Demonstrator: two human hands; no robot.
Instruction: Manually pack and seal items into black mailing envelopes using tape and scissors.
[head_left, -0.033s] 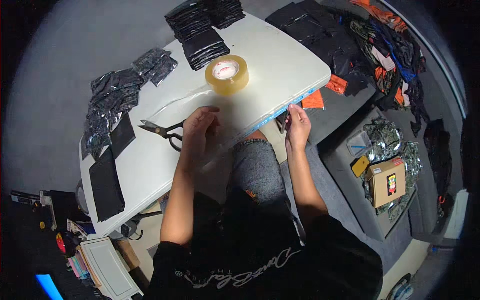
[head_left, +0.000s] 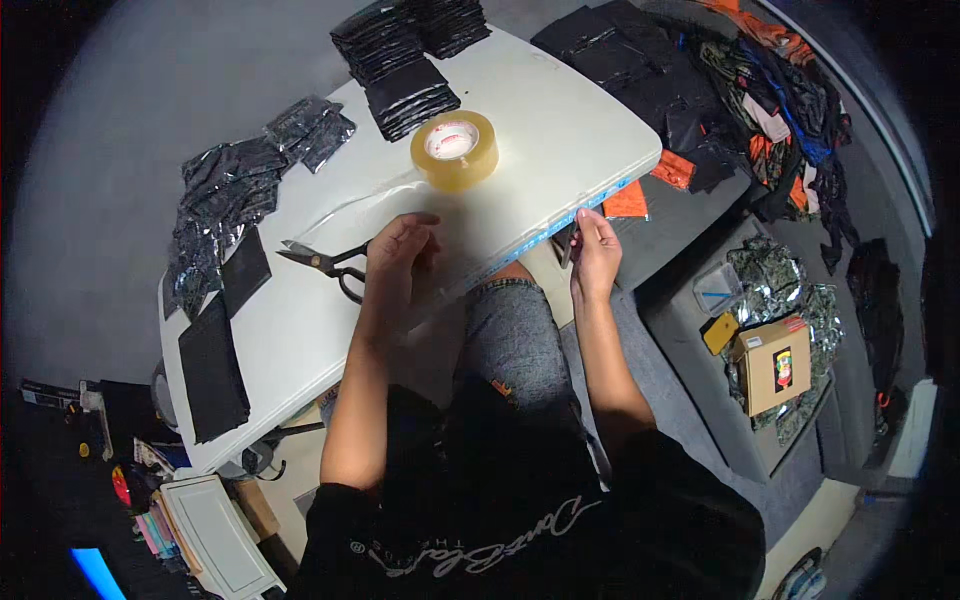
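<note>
My left hand point(head_left: 400, 255) is over the near edge of the white table point(head_left: 540, 110), its fingers curled in; what they hold, if anything, is hidden. Black-handled scissors point(head_left: 322, 262) lie beside its wrist, blades pointing left. Beyond it stands a large roll of clear yellowish tape point(head_left: 455, 150), and a see-through strip stretches left from the roll. At the table's right edge, my right hand point(head_left: 597, 255) is closed in a pinch with a slim dark thing point(head_left: 573, 242) at its fingers. Its fingertips meet a blue-printed strip point(head_left: 535, 243) that runs along this edge.
Black packets form stacks point(head_left: 410, 95) at the back, and shiny packets point(head_left: 235, 180) lie at the left. A flat black stack point(head_left: 213, 370) is at the near left corner. To the right are piled garments point(head_left: 780, 110), a cardboard box point(head_left: 772, 368) and a plastic tub point(head_left: 717, 287).
</note>
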